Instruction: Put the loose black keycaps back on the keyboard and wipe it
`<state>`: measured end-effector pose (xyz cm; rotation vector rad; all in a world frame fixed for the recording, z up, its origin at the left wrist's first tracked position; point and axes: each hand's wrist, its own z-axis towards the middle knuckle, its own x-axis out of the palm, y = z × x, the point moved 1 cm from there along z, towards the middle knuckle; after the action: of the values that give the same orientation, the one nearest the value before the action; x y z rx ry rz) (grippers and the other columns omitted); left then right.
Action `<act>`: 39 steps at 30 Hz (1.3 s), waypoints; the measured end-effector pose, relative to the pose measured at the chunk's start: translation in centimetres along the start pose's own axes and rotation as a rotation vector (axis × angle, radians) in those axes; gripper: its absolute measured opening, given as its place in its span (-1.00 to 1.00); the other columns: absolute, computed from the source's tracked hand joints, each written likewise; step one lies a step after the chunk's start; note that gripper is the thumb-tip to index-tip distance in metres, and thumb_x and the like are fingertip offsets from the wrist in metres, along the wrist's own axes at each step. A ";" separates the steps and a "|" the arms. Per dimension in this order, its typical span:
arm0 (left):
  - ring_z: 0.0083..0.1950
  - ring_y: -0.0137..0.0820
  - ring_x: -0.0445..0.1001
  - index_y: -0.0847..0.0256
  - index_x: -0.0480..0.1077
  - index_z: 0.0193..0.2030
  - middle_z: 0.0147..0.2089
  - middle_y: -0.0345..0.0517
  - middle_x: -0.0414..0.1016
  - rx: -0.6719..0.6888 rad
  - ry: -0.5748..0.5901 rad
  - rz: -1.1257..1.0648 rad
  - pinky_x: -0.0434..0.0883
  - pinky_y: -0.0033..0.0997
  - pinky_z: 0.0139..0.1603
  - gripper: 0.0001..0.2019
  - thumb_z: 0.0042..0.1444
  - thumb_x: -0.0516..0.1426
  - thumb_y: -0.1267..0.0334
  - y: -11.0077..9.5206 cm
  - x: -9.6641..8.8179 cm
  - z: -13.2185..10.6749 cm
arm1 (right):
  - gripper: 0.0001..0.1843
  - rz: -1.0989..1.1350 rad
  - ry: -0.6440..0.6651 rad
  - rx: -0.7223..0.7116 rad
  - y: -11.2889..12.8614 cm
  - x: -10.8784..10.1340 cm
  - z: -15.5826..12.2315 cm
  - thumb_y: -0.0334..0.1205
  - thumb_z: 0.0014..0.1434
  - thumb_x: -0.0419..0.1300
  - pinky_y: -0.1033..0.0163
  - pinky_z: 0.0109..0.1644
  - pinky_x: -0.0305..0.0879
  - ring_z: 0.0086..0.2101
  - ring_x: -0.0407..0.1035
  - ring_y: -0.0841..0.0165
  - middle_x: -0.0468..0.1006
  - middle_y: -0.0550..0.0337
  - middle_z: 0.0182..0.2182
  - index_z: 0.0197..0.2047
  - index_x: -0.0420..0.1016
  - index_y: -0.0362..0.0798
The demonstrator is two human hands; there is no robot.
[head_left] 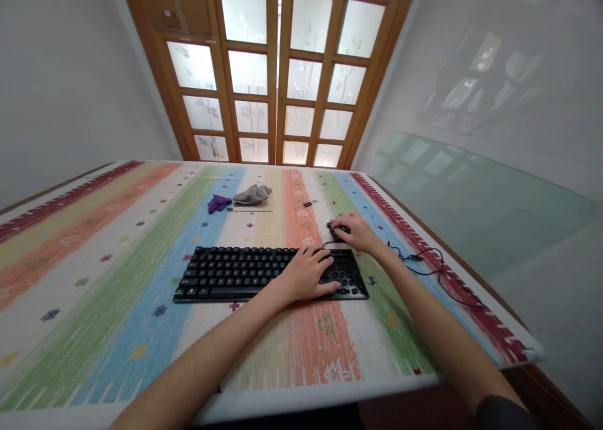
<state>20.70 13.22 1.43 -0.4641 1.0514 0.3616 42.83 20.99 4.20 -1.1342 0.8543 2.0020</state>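
A black keyboard (245, 273) lies on the striped tablecloth in front of me. My left hand (306, 273) rests palm down over its right part, fingers spread and thumb stretched out toward the number keys. Some keys there look spaced apart, with gaps between them. Beyond the keyboard's far right corner, my right hand (355, 232) reaches over a small cluster of black pieces (335, 230), which look like loose keycaps. Its thumb and forefinger are apart, with dark pieces showing between them. The fingers partly cover the cluster, so whether one piece is gripped is hard to see.
A black cable (440, 272) lies looped on the right side of the table. Farther back are a purple cloth (219, 204), a grey cloth (253, 195), a thin stick (249, 211) and a small black item with thin prongs (308, 204). Glazed wooden doors (277, 72) stand behind.
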 end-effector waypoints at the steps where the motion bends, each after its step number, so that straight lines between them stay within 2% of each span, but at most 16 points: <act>1: 0.30 -0.06 0.28 0.25 0.43 0.13 0.24 0.06 0.44 0.002 -0.003 -0.004 0.21 -0.03 0.31 -0.48 0.25 0.10 -0.13 0.0 0.0 0.0 | -0.81 -0.044 0.039 0.043 -0.8 0.2 0.9 -0.35 0.19 0.17 0.09 0.07 0.28 -0.14 0.42 0.20 0.65 0.13 -0.18 -0.20 0.62 -0.02; 3: 0.30 -0.07 0.27 0.26 0.40 0.16 0.25 0.06 0.43 0.000 -0.005 -0.011 0.19 -0.03 0.32 -0.48 0.25 0.09 -0.11 0.0 0.1 -0.1 | -0.79 -0.136 0.128 0.117 -2.2 0.7 2.4 -0.39 0.19 0.18 0.11 0.09 0.26 -0.11 0.41 0.20 0.66 0.13 -0.18 -0.18 0.63 -0.03; 6: 0.31 -0.08 0.26 0.24 0.31 0.25 0.27 0.05 0.41 -0.009 0.012 -0.020 0.19 -0.04 0.32 -0.43 0.25 0.09 -0.11 -0.1 0.1 -0.1 | -0.79 -0.204 0.197 0.173 -3.4 1.3 3.9 -0.45 0.13 0.22 0.14 0.01 0.28 -0.12 0.40 0.15 0.65 0.08 -0.31 -0.24 0.65 -0.03; 9: 0.32 -0.08 0.25 0.25 0.23 0.32 0.29 0.06 0.38 -0.005 0.032 0.000 0.18 -0.03 0.32 -0.38 0.27 0.06 -0.12 -0.1 0.1 -0.1 | -0.78 -0.228 0.210 0.211 -4.1 1.7 4.6 -0.48 0.11 0.23 0.16 -0.07 0.29 -0.11 0.39 0.12 0.62 0.03 -0.37 -0.26 0.65 -0.03; 15: 0.33 -0.07 0.23 0.24 0.33 0.26 0.28 0.07 0.39 -0.002 0.053 0.044 0.17 -0.03 0.31 -0.43 0.28 0.03 -0.13 -0.2 0.1 -0.1 | -0.79 -0.227 0.233 0.246 -5.1 2.4 5.0 -0.45 0.15 0.23 0.20 -0.06 0.28 -0.09 0.38 0.17 0.60 0.05 -0.32 -0.24 0.64 -0.01; 19: 0.33 -0.08 0.23 0.24 0.32 0.26 0.27 0.08 0.39 -0.005 0.049 0.050 0.17 -0.03 0.32 -0.42 0.29 0.02 -0.12 -0.3 0.0 0.0 | -0.81 -0.209 0.249 0.234 -5.3 2.6 5.3 -0.46 0.12 0.25 0.20 -0.06 0.28 -0.10 0.39 0.17 0.56 0.02 -0.34 -0.27 0.65 -0.03; 23: 0.35 -0.07 0.22 0.27 0.29 0.29 0.32 0.08 0.35 -0.005 0.059 0.071 0.15 -0.02 0.34 -0.41 0.30 0.00 -0.13 -0.5 0.0 -0.1 | -0.77 -0.176 0.246 0.199 -5.0 2.8 5.5 -0.52 0.07 0.24 0.22 -0.11 0.28 -0.14 0.39 0.20 0.57 0.08 -0.33 -0.29 0.60 -0.02; 27: 0.44 -0.08 0.11 0.28 0.17 0.38 0.41 0.07 0.24 -0.006 0.082 0.102 0.08 0.03 0.38 -0.37 0.34 -0.08 -0.13 -0.5 0.3 -0.2 | -0.66 -0.133 0.202 0.160 -4.4 2.6 5.6 -0.62 -0.01 0.20 0.23 -0.14 0.25 -0.15 0.36 0.21 0.60 0.17 -0.37 -0.26 0.51 0.00; 31: 0.49 -0.11 0.04 0.30 0.11 0.41 0.44 0.08 0.19 -0.012 0.111 0.098 0.03 0.03 0.41 -0.34 0.36 -0.13 -0.14 -0.3 0.8 -0.2 | -0.63 -0.118 0.108 0.146 -3.9 1.6 5.4 -0.62 -0.01 0.16 0.17 -0.10 0.25 -0.19 0.33 0.18 0.60 0.14 -0.32 -0.18 0.44 -0.03; 35: 0.49 -0.11 0.04 0.29 0.13 0.41 0.44 0.11 0.16 -0.007 0.117 0.091 0.02 0.00 0.42 -0.31 0.34 -0.11 -0.19 0.0 1.1 -0.1 | -0.71 -0.080 -0.031 0.137 -2.9 0.3 4.2 -0.54 0.07 0.10 0.10 -0.03 0.27 -0.13 0.34 0.15 0.56 0.07 -0.24 -0.16 0.39 -0.03; 39: 0.48 -0.14 0.07 0.31 0.11 0.41 0.44 0.18 0.15 -0.017 0.122 0.058 0.01 -0.03 0.43 -0.30 0.33 -0.10 -0.19 0.2 1.0 0.0 | -0.82 0.121 -0.179 0.155 -0.5 -0.4 1.4 -0.45 0.10 0.09 0.12 -0.07 0.32 -0.18 0.40 0.19 0.52 0.08 -0.25 -0.23 0.35 -0.01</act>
<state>21.01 13.43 0.54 -0.4763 1.1832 0.3972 42.78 22.28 4.96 -0.8206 0.9853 2.0594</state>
